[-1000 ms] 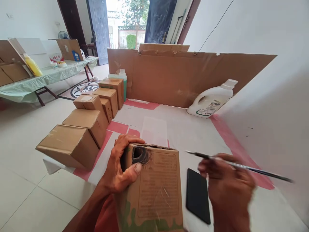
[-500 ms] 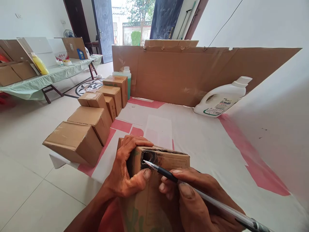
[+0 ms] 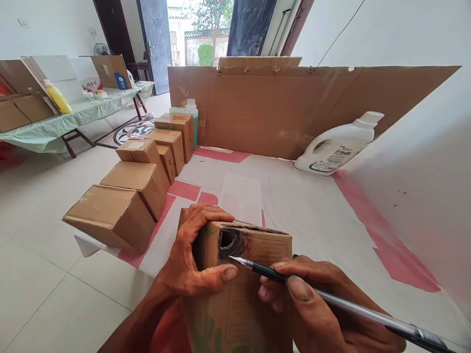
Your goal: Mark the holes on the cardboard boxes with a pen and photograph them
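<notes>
A brown cardboard box with green print stands tilted close in front of me. My left hand grips its left upper corner, fingers over the far edge and thumb on the near face. Near that corner is a dark hole, ringed with black scribbled ink. Between the thumb and fingers of my right hand is a gel pen with a clear barrel and black grip. Its tip lies at the lower edge of the inked patch, just above my left thumb.
Several closed cardboard boxes line the table's left edge, with a green bottle behind them. A white detergent jug leans at the back right, before a tall cardboard panel. Another table stands far left.
The pen tip has moved right and down, out of the hole to the lower edge of the black ink. My right hand shifted right with it; my left hand keeps its grip.
</notes>
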Demonstrator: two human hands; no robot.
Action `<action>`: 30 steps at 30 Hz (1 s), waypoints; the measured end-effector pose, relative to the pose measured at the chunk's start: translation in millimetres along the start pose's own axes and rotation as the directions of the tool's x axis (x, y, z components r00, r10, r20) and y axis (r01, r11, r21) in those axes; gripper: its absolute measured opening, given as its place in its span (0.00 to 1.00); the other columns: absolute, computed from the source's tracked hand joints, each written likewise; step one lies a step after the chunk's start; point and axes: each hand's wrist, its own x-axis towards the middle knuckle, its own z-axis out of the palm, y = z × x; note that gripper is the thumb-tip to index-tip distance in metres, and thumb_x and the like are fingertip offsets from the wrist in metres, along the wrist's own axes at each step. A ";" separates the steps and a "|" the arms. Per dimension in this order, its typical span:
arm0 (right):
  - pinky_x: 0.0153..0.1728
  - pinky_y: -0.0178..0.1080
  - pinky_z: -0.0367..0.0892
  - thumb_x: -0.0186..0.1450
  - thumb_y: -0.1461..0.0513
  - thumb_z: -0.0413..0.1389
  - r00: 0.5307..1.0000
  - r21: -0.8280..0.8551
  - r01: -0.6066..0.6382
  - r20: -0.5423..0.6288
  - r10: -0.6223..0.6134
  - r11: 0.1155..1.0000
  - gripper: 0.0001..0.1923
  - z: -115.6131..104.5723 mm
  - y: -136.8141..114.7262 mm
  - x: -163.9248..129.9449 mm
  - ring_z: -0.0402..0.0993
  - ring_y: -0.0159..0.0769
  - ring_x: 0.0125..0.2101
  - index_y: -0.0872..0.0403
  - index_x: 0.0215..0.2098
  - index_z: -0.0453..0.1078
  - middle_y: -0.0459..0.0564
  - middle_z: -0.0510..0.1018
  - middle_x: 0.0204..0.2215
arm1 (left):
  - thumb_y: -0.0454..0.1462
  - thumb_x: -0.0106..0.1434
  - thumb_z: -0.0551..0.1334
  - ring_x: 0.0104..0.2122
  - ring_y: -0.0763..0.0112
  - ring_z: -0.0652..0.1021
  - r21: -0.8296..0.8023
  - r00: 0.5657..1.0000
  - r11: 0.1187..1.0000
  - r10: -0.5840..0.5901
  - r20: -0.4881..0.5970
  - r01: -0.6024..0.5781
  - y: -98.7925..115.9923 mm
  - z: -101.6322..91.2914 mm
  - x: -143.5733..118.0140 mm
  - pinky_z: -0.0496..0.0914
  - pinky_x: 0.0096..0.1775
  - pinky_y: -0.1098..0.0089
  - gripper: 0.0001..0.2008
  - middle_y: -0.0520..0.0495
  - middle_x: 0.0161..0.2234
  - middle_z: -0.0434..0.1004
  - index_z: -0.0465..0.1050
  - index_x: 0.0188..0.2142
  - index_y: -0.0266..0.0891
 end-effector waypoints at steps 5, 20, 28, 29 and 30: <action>0.22 0.34 0.69 0.68 0.60 0.65 0.998 -0.029 -0.010 -0.066 0.008 1.000 0.05 -2.5 -0.4 8.1 0.75 0.33 0.21 0.51 0.34 0.80 0.46 0.80 0.24 | 0.58 0.60 0.68 0.54 0.49 0.74 0.039 1.000 0.999 0.008 -0.009 -0.008 0.7 0.0 1.0 0.65 0.59 0.50 0.28 0.43 0.50 0.77 0.76 0.54 0.47; 0.26 0.30 0.59 0.72 0.53 0.58 0.991 -0.659 -0.135 -0.075 0.113 0.740 0.22 -51.1 145.1 77.6 0.63 0.22 0.18 0.56 0.23 0.67 0.35 0.65 0.18 | 0.58 0.58 0.67 0.53 0.50 0.76 -0.002 0.962 0.978 -0.206 -0.177 0.209 4.4 -12.5 -8.9 0.71 0.50 0.58 0.28 0.48 0.55 0.77 0.78 0.52 0.48; 0.33 0.35 0.70 0.75 0.56 0.58 0.981 -0.846 -0.188 -0.136 0.138 0.498 0.13 -44.2 152.7 30.1 0.78 0.33 0.29 0.55 0.36 0.72 0.43 0.77 0.29 | 0.60 0.59 0.65 0.54 0.45 0.74 0.035 0.971 0.979 -0.193 -0.141 0.199 2.0 -15.3 -8.3 0.69 0.52 0.53 0.26 0.50 0.55 0.76 0.76 0.52 0.53; 0.35 0.35 0.70 0.74 0.55 0.59 0.977 -0.861 -0.205 -0.149 0.154 0.465 0.12 -49.0 152.1 31.1 0.80 0.35 0.32 0.55 0.36 0.72 0.45 0.79 0.31 | 0.59 0.60 0.65 0.54 0.46 0.74 0.029 0.972 0.980 -0.191 -0.138 0.197 2.3 -15.1 -8.3 0.70 0.52 0.54 0.26 0.50 0.55 0.76 0.76 0.52 0.53; 0.38 0.36 0.71 0.73 0.56 0.60 0.971 -0.876 -0.227 -0.168 0.172 0.426 0.11 -55.4 151.5 31.2 0.82 0.39 0.36 0.55 0.37 0.72 0.49 0.80 0.35 | 0.59 0.60 0.65 0.53 0.47 0.74 0.022 0.972 0.980 -0.191 -0.136 0.196 2.8 -14.7 -8.3 0.70 0.51 0.55 0.26 0.50 0.54 0.76 0.76 0.52 0.53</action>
